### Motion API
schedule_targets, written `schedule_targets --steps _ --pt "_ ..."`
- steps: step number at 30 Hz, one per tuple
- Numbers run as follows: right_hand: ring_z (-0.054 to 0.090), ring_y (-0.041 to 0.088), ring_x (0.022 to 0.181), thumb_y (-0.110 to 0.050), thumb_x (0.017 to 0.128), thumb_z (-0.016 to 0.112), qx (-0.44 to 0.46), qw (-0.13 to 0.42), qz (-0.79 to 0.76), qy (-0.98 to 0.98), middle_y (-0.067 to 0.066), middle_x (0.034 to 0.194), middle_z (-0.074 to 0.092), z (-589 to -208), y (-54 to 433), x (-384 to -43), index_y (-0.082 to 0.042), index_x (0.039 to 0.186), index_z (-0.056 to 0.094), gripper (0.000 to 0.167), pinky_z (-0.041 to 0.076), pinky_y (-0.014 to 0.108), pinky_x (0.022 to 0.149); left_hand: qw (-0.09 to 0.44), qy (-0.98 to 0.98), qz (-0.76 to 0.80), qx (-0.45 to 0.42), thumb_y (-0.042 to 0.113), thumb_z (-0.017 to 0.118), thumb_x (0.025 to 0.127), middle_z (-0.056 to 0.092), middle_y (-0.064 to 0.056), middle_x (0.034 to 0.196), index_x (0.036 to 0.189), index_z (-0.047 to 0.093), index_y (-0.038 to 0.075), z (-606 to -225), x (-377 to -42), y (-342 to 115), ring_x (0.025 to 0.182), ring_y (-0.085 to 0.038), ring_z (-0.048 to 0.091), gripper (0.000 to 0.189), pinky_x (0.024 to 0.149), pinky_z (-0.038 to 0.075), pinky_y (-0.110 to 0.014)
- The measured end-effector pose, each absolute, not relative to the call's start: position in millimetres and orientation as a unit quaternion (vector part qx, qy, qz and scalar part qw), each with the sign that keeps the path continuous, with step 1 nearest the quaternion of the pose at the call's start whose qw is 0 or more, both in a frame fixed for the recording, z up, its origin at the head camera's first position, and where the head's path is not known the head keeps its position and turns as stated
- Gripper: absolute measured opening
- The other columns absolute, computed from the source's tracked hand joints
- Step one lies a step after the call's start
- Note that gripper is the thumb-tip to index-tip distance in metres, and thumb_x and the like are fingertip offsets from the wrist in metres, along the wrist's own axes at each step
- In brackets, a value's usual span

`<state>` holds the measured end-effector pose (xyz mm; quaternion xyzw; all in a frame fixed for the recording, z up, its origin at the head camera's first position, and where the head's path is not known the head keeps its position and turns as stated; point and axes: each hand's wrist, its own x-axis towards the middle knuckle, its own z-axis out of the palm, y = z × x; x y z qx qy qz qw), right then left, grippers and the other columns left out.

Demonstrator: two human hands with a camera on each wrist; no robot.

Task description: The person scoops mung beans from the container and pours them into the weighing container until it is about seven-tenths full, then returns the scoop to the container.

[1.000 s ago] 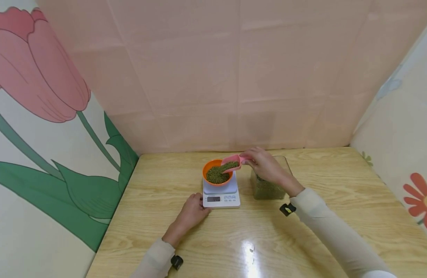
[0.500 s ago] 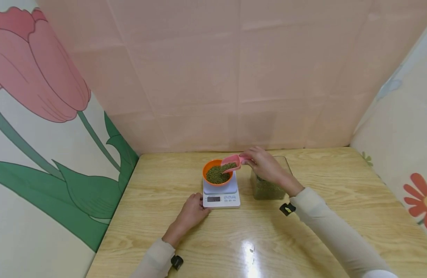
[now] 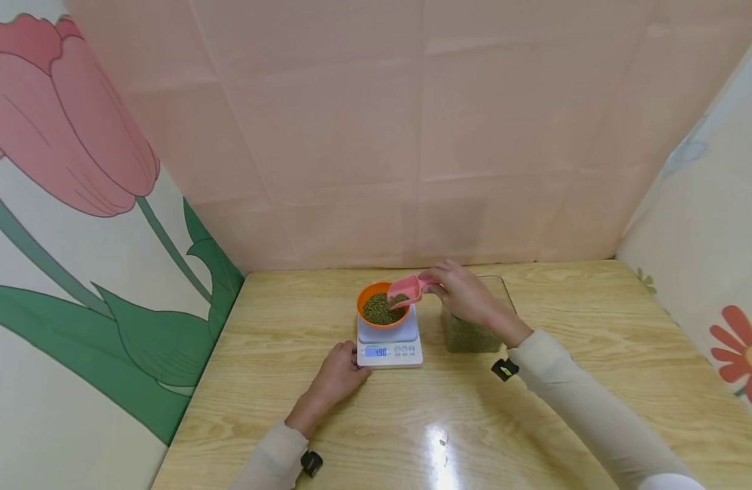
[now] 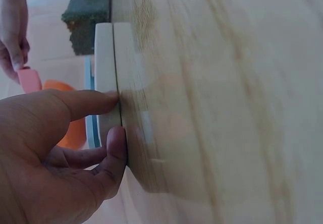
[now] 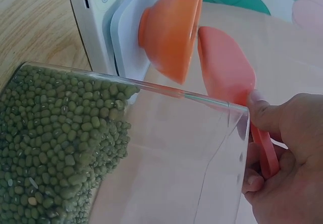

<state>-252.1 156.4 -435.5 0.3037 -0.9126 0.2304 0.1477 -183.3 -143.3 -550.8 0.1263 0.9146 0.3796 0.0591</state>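
Note:
A pink scoop [image 3: 405, 290] is tipped over the orange bowl [image 3: 361, 305], its handle gripped by my right hand [image 3: 464, 291]. Some mung beans [image 5: 65, 133] lie near the scoop's lip, and more fill the lower part of the bowl. Under the bowl is a white kitchen scale [image 3: 406, 357], its display lit in blue with digits that look like 490. My left hand [image 3: 337, 373] holds the scale's front left corner; in the left wrist view, the thumb and curled fingers [image 4: 115, 146] lie against its edge.
A clear square container [image 3: 473, 337], partly filled with mung beans, stands right of the scale, beneath the right forearm. The wooden table [image 3: 259, 327] ends at a pink cloth backdrop [image 3: 327, 204]. Painted walls flank both sides.
The scoop has tipped further and shifted slightly left, and holds fewer beans. The scale's display has turned from dark to lit blue. My left hand stays at the scale.

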Motion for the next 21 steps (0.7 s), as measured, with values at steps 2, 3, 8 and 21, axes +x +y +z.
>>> schedule_targets --steps 2,3,8,21 --pt "0.067 0.034 0.113 -0.01 0.098 0.075 0.303 0.148 0.229 -0.913 0.015 0.118 0.075 -434.9 156.4 -251.7 0.0 0.122 0.075 0.026 0.056 0.054 0.099 0.058 0.915 0.379 0.127 0.014 0.084 0.09 0.059 -0.011 0.1 0.118 0.063 -0.007 -551.1 -183.4 -143.6 0.085 -0.015 0.058 0.041 0.07 0.053 -0.023" --pt "0.067 0.035 0.114 -0.01 0.098 0.075 0.301 0.147 0.229 -0.914 0.016 0.119 0.075 -434.5 156.5 -251.4 0.0 0.122 0.075 0.026 0.056 0.054 0.1 0.058 0.915 0.379 0.127 0.013 0.084 0.09 0.059 -0.011 0.1 0.118 0.063 -0.007 -551.3 -183.3 -143.8 0.085 -0.015 0.058 0.041 0.07 0.053 -0.023" --pt "0.066 0.036 0.116 -0.011 0.099 0.075 0.299 0.143 0.229 -0.915 0.016 0.121 0.075 -432.6 155.9 -250.1 0.0 0.123 0.075 0.027 0.055 0.055 0.101 0.06 0.914 0.381 0.126 0.013 0.084 0.09 0.059 -0.011 0.1 0.118 0.062 -0.007 -551.3 -183.2 -144.1 0.086 -0.015 0.058 0.041 0.07 0.053 -0.022" --pt "0.066 0.034 0.112 -0.011 0.099 0.075 0.297 0.145 0.21 -0.92 0.016 0.12 0.075 -431.1 156.2 -250.5 0.0 0.123 0.075 0.026 0.056 0.053 0.098 0.059 0.914 0.379 0.133 0.014 0.083 0.091 0.058 -0.01 0.099 0.117 0.062 -0.007 -550.5 -182.3 -144.2 0.084 -0.014 0.058 0.04 0.069 0.052 -0.021"
